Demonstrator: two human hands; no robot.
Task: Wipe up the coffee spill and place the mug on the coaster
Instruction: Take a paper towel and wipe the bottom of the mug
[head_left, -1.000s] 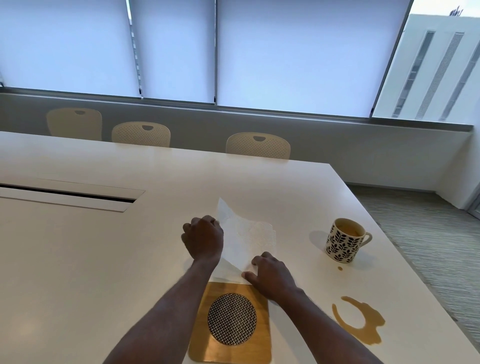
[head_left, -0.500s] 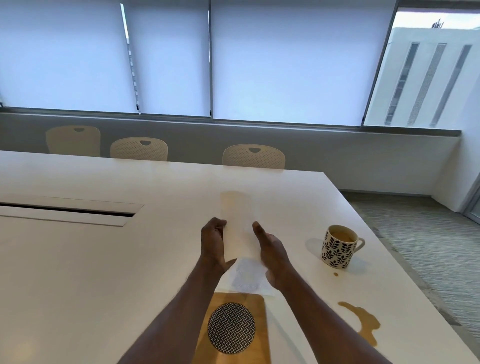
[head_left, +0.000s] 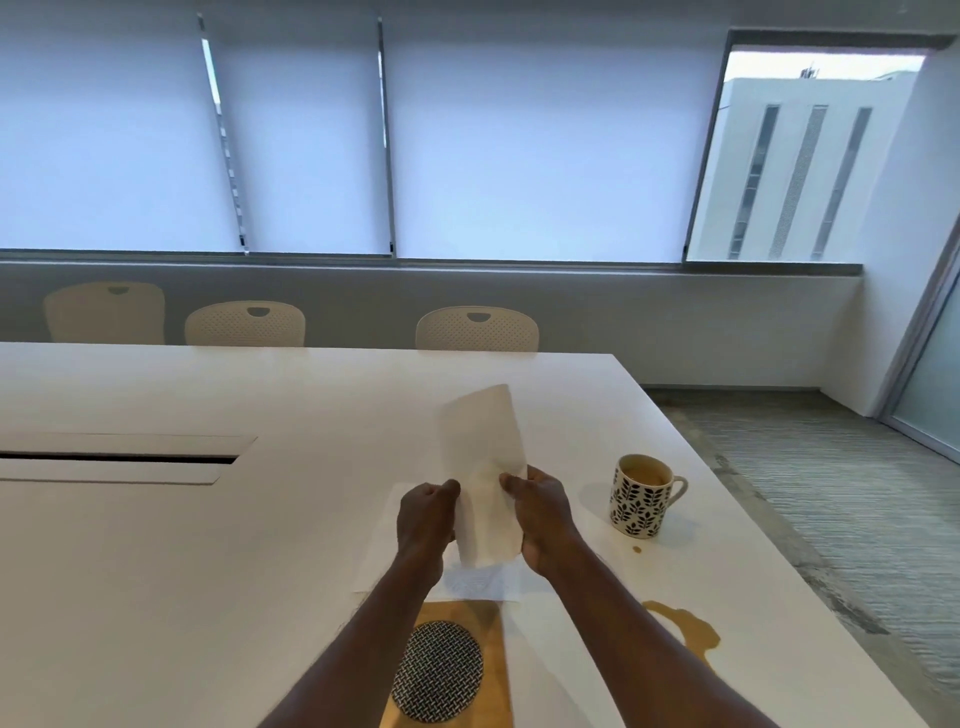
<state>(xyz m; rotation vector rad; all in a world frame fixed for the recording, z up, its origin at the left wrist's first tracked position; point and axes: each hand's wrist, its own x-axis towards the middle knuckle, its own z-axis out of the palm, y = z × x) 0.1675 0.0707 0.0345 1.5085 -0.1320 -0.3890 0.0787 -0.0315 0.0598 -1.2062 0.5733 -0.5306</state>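
White table (head_left: 208, 545), brown coffee spill (head_left: 685, 626), leaf-patterned mug (head_left: 640, 496).

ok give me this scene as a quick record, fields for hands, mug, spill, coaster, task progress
left hand: grips left edge of paper towel, raised off table
right hand: grips towel's right edge
mug: upright on table, coffee inside, handle pointing right
spill: brown puddle near mug, unwiped; small drop by mug base
coaster: wooden, mesh centre, near edge, empty
progress: nothing wiped, mug not on coaster
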